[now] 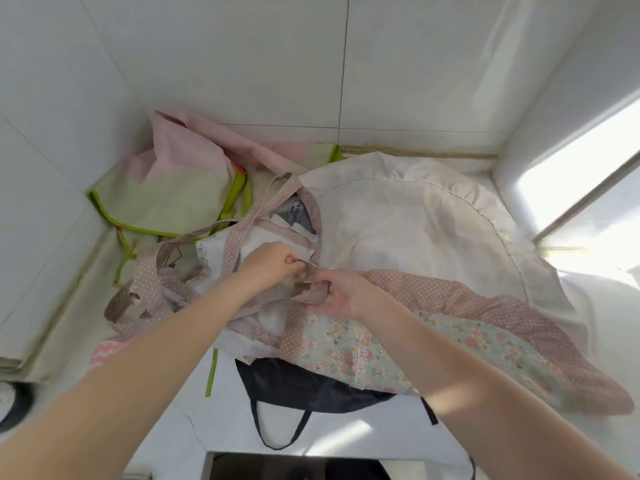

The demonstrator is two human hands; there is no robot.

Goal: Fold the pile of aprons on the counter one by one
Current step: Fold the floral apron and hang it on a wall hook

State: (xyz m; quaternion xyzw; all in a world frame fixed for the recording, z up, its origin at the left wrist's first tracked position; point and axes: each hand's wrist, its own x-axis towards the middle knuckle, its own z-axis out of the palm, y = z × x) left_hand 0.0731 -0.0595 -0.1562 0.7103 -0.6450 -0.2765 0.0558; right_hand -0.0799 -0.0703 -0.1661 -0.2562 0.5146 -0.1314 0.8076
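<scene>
White counter (180, 420) set in a tiled corner carries the pile of aprons. Nearest lies a dark navy apron (311, 386), partly under the pink dotted apron (450, 299) with its floral panel. Both hands meet over that apron's straps: the left hand (273, 265) is curled round a strap, the right hand (343, 296) pinches the dotted cloth. Farther back sit a white apron (415, 216) and a pink-and-green apron (173, 188) against the wall.

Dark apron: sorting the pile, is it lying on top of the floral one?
No, the dark apron lies under the floral apron, whose edge overlaps it.
</scene>
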